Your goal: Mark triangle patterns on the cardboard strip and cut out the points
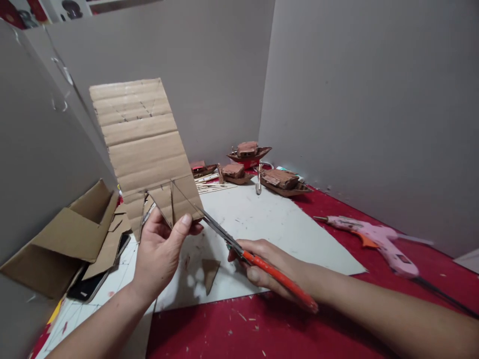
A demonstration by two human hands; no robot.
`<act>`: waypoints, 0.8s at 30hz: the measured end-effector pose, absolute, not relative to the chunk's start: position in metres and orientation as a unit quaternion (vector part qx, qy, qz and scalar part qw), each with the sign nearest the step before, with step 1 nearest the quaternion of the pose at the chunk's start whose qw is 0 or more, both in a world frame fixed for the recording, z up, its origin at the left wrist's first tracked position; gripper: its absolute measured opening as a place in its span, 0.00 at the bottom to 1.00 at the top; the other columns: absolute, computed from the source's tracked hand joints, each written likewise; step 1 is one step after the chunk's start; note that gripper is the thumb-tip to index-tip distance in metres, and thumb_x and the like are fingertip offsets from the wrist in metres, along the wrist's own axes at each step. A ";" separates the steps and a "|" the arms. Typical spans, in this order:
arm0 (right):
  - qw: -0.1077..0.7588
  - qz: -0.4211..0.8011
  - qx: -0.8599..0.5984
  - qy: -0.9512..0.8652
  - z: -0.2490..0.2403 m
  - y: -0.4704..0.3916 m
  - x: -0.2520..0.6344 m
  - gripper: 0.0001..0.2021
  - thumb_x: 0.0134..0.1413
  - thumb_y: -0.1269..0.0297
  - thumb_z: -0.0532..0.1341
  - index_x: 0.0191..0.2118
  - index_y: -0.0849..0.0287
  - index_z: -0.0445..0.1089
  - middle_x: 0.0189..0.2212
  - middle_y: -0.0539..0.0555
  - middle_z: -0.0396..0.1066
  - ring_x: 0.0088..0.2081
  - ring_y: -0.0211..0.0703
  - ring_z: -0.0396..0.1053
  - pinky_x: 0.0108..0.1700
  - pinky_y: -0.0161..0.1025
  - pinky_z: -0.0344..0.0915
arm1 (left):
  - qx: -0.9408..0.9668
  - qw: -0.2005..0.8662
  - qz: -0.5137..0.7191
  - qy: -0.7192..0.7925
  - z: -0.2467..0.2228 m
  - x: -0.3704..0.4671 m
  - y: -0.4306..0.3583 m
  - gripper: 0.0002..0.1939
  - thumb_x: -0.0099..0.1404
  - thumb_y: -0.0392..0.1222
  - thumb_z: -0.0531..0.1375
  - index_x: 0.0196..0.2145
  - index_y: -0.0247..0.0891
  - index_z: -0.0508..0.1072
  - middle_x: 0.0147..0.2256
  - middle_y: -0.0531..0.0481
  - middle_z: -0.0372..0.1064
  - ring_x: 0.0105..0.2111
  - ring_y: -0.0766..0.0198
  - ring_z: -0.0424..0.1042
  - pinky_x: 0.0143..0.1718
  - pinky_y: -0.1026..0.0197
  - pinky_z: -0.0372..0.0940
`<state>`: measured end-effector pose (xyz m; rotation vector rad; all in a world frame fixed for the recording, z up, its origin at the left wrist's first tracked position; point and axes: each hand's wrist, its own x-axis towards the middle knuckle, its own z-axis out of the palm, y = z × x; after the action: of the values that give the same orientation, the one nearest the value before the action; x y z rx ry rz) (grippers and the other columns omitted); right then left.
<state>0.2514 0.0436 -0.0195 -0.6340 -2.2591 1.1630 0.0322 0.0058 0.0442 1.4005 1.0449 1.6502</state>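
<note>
My left hand point(162, 244) pinches the lower edge of an upright piece of cardboard point(144, 139). Pencil lines run across its top and bottom parts, and wedge-shaped cuts open its lower edge. In my right hand point(269, 264) is a pair of scissors point(277, 276) with red-orange handles. Its blades point up and left, and their tips meet the cardboard's lower right edge beside my left fingers. Below, a small cardboard triangle point(210, 274) lies on the white board point(254, 214).
Several brown model boats point(282, 180) stand at the back near thin sticks point(211, 187). A pink glue gun point(374, 242) lies right on the red table surface point(209, 329). Leftward are a folded cardboard box point(67, 224) and a phone point(88, 286) under cardboard scraps. Grey walls point(355, 99) enclose the table.
</note>
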 end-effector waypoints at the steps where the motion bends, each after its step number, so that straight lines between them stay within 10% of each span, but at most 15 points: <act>1: 0.260 0.428 -0.234 -0.833 -0.020 0.043 0.251 0.38 0.53 0.25 0.47 0.37 0.62 0.66 0.23 0.47 0.57 0.23 0.36 0.51 0.25 0.35 0.54 | 0.545 0.358 0.639 0.407 0.044 0.032 0.006 0.10 0.63 0.43 0.68 0.41 0.40 0.74 0.34 0.55 0.78 0.29 0.69 0.78 0.34 0.68 0.73; 24: 0.217 0.408 -0.291 -0.838 -0.010 0.037 0.246 0.39 0.50 0.22 0.43 0.32 0.59 0.62 0.24 0.49 0.58 0.25 0.39 0.54 0.28 0.37 0.57 | 0.532 0.370 0.637 0.417 0.035 0.036 0.003 0.09 0.63 0.42 0.68 0.40 0.40 0.74 0.35 0.55 0.77 0.28 0.69 0.78 0.32 0.68 0.73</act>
<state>0.2455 0.0372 -0.0097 -0.8071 -2.3200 1.1302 0.0357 0.0029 0.0349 1.3657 1.0695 1.6343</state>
